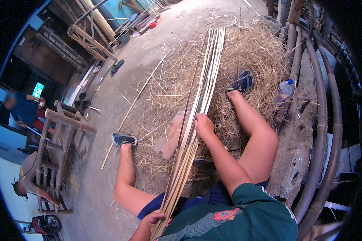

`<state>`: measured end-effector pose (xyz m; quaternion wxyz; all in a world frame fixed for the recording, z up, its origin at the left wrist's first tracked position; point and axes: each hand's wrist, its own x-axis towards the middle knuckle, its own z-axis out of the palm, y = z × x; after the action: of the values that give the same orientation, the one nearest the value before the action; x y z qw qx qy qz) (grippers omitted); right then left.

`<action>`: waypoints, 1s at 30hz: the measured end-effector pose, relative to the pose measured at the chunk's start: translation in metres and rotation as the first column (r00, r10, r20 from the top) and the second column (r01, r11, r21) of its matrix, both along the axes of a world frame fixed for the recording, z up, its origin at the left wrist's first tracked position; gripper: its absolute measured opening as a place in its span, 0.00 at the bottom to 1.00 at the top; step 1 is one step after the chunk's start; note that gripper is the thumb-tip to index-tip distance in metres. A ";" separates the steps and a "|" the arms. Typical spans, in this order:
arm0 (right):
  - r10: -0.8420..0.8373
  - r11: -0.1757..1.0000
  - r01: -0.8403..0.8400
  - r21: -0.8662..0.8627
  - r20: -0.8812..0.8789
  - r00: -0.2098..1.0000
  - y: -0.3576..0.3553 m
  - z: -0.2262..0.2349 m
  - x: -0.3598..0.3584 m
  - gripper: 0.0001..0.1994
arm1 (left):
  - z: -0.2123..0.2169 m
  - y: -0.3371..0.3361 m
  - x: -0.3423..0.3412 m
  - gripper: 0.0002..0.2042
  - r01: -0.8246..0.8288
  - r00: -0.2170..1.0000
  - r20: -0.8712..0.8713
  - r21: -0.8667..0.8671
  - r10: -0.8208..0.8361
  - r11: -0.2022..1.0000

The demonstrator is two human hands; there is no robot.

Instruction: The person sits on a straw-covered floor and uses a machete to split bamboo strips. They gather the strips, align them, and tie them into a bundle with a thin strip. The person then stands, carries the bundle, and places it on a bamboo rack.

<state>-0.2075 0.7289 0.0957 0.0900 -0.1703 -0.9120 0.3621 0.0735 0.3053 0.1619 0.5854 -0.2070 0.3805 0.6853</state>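
Observation:
A long bundle of split bamboo strips [207,80] lies slanted across my lap, reaching from my waist out over the shavings. Near its lower end my left hand [153,220] is closed around the strips. My right hand [204,123] grips the bundle's right side around its middle, fingers curled over the edge. The strips are pale, with a darker one along the left side. Beneath the bundle, between my legs, a pinkish wooden block [171,136] rests among the shavings, partly covered by the strips.
A heap of bamboo shavings [257,52] surrounds my sandalled feet. One thin bamboo stick [134,104] lies to the left. On the right are a clear bottle [285,91], a rough log [295,144] and long bamboo poles [336,120]. Two people are by a bamboo rack [54,156] at left.

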 end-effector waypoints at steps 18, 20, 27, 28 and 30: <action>0.080 0.981 -0.012 -0.194 0.347 0.934 0.038 0.011 -0.043 0.27 | -0.028 -0.026 -0.001 0.35 0.066 0.998 -0.002 -0.185 -0.067 0.981; 0.137 0.643 0.046 -0.764 0.174 0.975 0.046 -0.001 -0.029 0.19 | -0.037 -0.029 -0.001 0.34 0.045 0.999 0.008 -0.126 -0.045 0.991; -0.007 0.461 0.040 -0.887 0.042 0.999 0.039 -0.023 -0.023 0.12 | -0.055 -0.033 0.001 0.33 -0.009 0.994 0.111 0.015 0.008 1.000; -0.013 0.336 0.046 -0.941 0.045 0.999 0.037 -0.023 -0.025 0.17 | -0.054 -0.032 0.000 0.34 -0.014 0.992 0.128 0.057 0.007 0.998; -0.063 0.803 0.131 -0.581 0.136 0.989 0.032 -0.022 -0.027 0.21 | -0.051 -0.028 -0.001 0.34 0.022 0.993 0.115 0.058 -0.029 0.998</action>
<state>-0.2349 0.7610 0.0740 0.0011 -0.2560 -0.7487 0.6115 0.0726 0.2773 0.1108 0.6208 -0.2250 0.3289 0.6752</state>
